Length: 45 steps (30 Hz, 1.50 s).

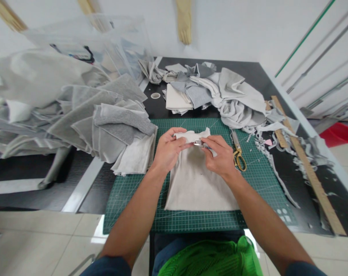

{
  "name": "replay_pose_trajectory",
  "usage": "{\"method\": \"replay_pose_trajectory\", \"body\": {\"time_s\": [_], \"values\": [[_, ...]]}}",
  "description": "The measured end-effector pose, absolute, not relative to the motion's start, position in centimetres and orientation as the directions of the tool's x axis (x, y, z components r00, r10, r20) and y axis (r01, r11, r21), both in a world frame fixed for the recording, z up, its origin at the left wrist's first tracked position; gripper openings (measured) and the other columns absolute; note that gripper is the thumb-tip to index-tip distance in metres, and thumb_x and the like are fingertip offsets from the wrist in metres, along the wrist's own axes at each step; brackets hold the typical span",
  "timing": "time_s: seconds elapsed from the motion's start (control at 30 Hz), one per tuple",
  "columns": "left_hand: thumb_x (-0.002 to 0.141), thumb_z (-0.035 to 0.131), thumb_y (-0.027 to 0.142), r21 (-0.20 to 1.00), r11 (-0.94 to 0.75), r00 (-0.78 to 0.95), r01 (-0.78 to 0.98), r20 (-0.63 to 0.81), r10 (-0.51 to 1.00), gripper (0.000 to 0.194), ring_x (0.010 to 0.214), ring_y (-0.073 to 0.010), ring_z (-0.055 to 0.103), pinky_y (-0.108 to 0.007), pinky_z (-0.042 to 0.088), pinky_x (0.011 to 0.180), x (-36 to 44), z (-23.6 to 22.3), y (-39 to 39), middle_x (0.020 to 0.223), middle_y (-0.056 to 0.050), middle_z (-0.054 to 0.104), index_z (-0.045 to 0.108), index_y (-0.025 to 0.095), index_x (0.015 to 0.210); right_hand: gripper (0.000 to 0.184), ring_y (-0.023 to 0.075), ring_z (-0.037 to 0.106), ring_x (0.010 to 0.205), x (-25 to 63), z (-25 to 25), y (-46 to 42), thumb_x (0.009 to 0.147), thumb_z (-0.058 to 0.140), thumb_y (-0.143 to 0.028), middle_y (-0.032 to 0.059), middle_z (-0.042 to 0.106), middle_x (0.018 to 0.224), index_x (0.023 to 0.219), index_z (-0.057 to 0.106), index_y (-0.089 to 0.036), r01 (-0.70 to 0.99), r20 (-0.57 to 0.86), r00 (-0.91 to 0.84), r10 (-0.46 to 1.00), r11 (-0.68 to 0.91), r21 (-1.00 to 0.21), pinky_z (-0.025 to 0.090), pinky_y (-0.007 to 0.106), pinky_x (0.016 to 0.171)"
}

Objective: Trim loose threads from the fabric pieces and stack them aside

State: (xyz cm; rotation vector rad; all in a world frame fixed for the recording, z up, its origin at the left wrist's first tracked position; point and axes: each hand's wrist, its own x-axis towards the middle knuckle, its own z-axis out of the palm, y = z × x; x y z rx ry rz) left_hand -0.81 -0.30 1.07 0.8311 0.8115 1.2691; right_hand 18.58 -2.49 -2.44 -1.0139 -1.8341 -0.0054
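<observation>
A pale beige cloth (201, 188) lies on the green cutting mat (133, 199), its far edge lifted and gathered. My left hand (169, 149) is closed on that raised edge, with the thumb on the near side. In my right hand (220, 155) is a small shiny metal tool that looks like thread snips (199, 143). Its tip touches or nearly touches the cloth edge beside my left fingertips; the rest is hidden by my fingers. Gold-handled scissors (237, 151) lie on the mat just right of my right hand.
Grey fabric pieces (119, 119) pile up at the left, before a clear plastic bin (127, 50). More crumpled cloth (239, 96) lies at the back, near a tape roll (155, 96). A long wooden ruler (314, 180) and fabric scraps lie along the right, with a red bucket (339, 135) beyond.
</observation>
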Motion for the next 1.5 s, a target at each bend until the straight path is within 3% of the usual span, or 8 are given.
{"method": "replay_pose_trajectory", "body": {"time_s": [0.6,0.93,1.5], "values": [[0.073,0.079,0.017,0.918,0.058,0.103,-0.393,-0.019,0.995,0.031,0.086,-0.0156,0.072,-0.032,0.061,0.083,-0.23,0.89,-0.60,0.094,-0.004,0.075,0.066,0.018,0.101,0.029,0.0246,0.070,0.098,18.25,-2.63,-2.52,0.092,0.063,-0.018,0.0102,0.074,0.107,0.118,0.076,-0.023,0.656,0.746,-0.123,0.654,0.618,-0.433,0.061,0.043,0.088],[0.074,0.079,0.018,0.904,0.075,0.131,-0.421,-0.021,0.991,0.033,0.096,-0.0199,0.074,-0.046,0.061,0.098,-0.33,0.77,-0.57,0.100,-0.005,0.075,0.065,0.018,0.103,0.027,0.0229,0.070,0.095,18.22,-2.66,-2.49,0.094,0.062,-0.016,0.0092,0.075,0.103,0.115,0.077,-0.023,0.644,0.755,-0.111,0.646,0.626,-0.440,0.060,0.040,0.085],[0.074,0.080,0.016,0.885,0.103,0.141,-0.455,-0.042,0.989,0.034,0.097,-0.0196,0.074,-0.046,0.060,0.099,-0.01,0.75,-0.64,0.102,-0.006,0.075,0.064,0.018,0.103,0.026,0.0231,0.070,0.095,18.30,-2.60,-2.45,0.093,0.063,-0.015,0.0105,0.075,0.103,0.114,0.077,-0.021,0.662,0.760,-0.106,0.642,0.616,-0.428,0.060,0.040,0.085]]}}
